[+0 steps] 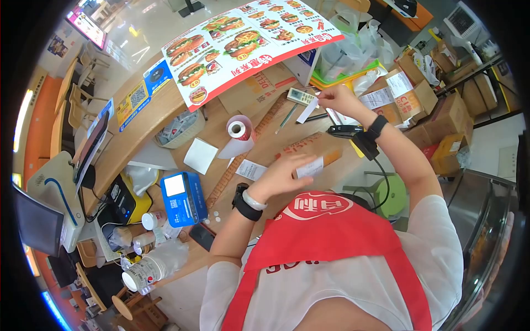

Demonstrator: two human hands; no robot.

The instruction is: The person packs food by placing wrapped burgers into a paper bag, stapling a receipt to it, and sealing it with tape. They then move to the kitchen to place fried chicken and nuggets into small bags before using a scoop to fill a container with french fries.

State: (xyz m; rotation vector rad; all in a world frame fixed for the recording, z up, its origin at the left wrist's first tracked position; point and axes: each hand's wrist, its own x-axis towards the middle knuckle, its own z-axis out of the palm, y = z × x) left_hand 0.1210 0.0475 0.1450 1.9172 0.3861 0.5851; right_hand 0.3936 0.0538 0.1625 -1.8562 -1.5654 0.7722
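Note:
My right hand point(338, 102) is closed in a pinch on a narrow white paper slip point(307, 111), held above the counter. Beside that slip lie a pale remote control point(301, 97) and a pen point(286, 118). Lower down, my left hand point(280, 175) is stretched out over the counter, fingers extended and pointing right. A printed receipt point(310, 167) shows at its fingertips, against a brown strip point(331, 158); whether the fingers grip it is hard to tell. Another printed receipt point(251, 170) lies just left of this hand.
A menu board point(243, 44) covers the counter's far side. Left stand a paper roll point(237, 130), a white pad point(200, 155), a blue box point(183, 199), a phone point(202, 236) and stacked cups point(146, 273). Right are a black corded device point(345, 131) and cardboard boxes point(422, 99).

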